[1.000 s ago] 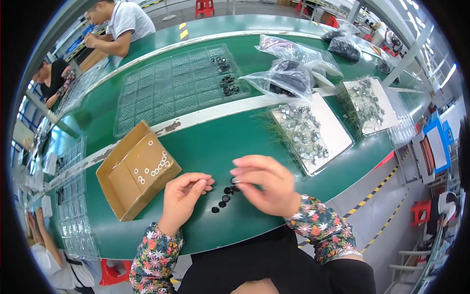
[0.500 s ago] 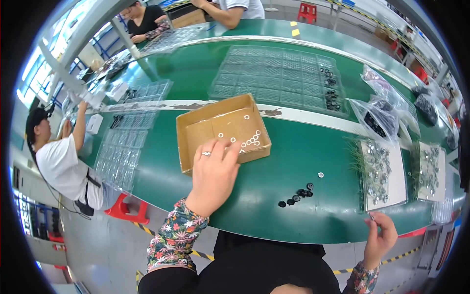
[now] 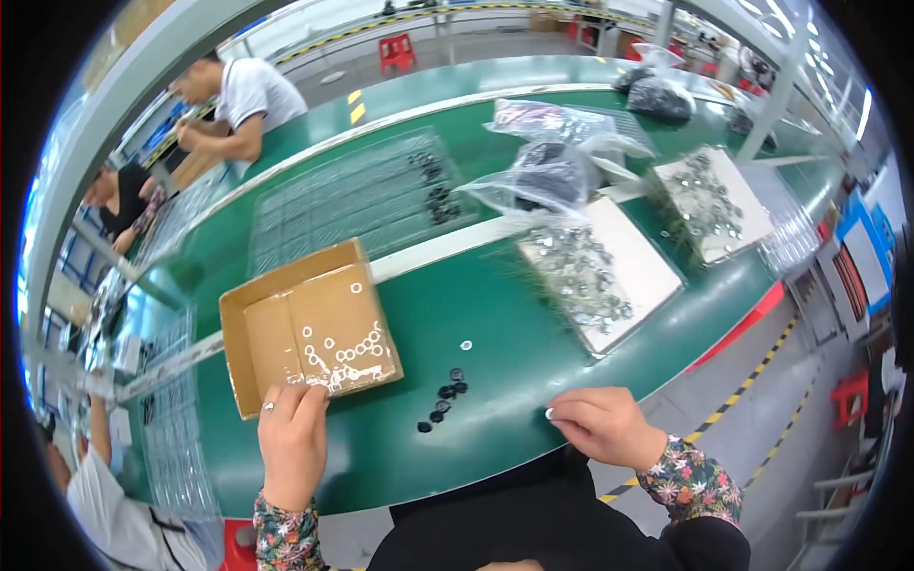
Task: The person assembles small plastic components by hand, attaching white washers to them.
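My right hand (image 3: pixel 609 425) is over the front part of the green table, its thumb and forefinger pinched on a small white ring (image 3: pixel 549 414). At the near edge of a shallow cardboard box (image 3: pixel 386 328), my left hand (image 3: pixel 293 440) has its fingers bent together. Their tips meet the box's near rim, and whatever they hold is hidden. Several white rings (image 3: pixel 360 349) lie inside the box, mostly toward its near right corner. Between my hands a short row of small black round parts (image 3: pixel 444 391) lies on the table, with a single loose ring (image 3: pixel 466 345) beyond it.
Two white boards with clear-wrapped small metallic parts (image 3: pixel 581 271) (image 3: pixel 703 205) lie to the right. Behind them are plastic bags of black parts (image 3: pixel 552 181). A clear compartment tray (image 3: pixel 333 195) lies beyond the box. Co-workers (image 3: pixel 243 105) sit across the table and at the left.
The view has turned to the right. My left hand has drawn back from over the rings to the box's near rim. My right hand has moved left, away from the near board's corner.
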